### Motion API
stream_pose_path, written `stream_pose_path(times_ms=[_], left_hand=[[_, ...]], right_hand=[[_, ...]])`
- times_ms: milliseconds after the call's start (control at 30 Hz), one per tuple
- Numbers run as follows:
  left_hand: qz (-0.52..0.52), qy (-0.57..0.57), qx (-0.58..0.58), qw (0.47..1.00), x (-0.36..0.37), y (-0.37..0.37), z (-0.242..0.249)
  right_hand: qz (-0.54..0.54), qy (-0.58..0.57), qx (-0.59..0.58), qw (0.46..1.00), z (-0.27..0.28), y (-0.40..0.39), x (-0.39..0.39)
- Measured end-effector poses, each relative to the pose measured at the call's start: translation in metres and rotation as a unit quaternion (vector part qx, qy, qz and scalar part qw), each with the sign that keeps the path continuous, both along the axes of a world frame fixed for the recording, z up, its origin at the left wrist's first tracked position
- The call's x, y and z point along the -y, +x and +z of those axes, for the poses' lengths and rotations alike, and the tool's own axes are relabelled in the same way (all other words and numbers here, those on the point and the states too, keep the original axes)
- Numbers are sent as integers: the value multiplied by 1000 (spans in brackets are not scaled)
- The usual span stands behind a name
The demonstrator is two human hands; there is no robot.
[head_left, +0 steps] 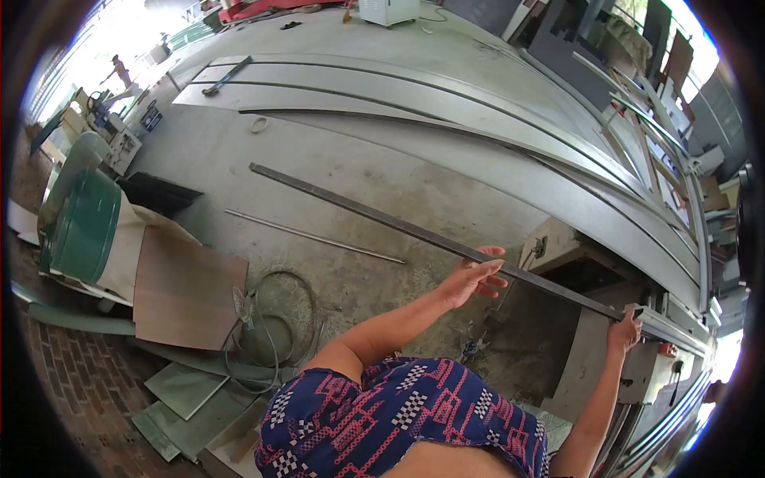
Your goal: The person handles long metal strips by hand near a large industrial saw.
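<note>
A long dark metal bar (pixel 374 217) runs slantwise from the middle left to the lower right. My left hand (pixel 476 279) is around the bar near its middle, thumb on top and some fingers spread beyond it. At the bar's right end my right hand (pixel 625 331) is closed on it, beside a grey machine (pixel 649 370). Beyond the bar lie long grey metal panels (pixel 335 84), with a thin dark strip (pixel 358 119) along their near edge.
A thin rod (pixel 315 237) lies on the concrete floor. At the left are a green bin (pixel 84 235), a brown board (pixel 187 287) and coiled cable (pixel 275 334). A tape roll (pixel 259 124) and a blue clamp-like tool (pixel 227 76) are farther off. Metal frames (pixel 661 151) stand at the right.
</note>
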State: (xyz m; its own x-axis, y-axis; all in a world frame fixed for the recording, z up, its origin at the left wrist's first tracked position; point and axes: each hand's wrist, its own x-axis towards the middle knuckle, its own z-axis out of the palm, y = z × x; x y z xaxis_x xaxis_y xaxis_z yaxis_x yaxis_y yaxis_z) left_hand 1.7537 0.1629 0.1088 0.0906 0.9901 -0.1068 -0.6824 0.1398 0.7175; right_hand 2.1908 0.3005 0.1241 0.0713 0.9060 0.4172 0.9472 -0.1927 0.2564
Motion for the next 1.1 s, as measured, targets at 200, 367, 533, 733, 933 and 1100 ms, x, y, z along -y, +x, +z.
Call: stream_pose_path(times_ms=[200, 367, 533, 733, 933, 1100], left_hand=[[155, 56, 84, 983, 42, -101, -36], [389, 47, 76, 917, 92, -191, -14], [418, 30, 18, 908, 103, -216, 7], [404, -13, -17, 914, 90, -232, -1], [381, 14, -27, 924, 93, -266, -27], [372, 0, -41, 927, 101, -264, -19]], right_hand=[[6, 19, 16, 1000, -7, 7, -3], [16, 16, 6, 1000, -2, 5, 1], [-6, -10, -23, 1000, 5, -2, 0], [-11, -56, -29, 998, 28, -20, 13], [-24, -43, -74, 996, 35, -25, 17], [-64, -54, -108, 991, 26, -16, 12]])
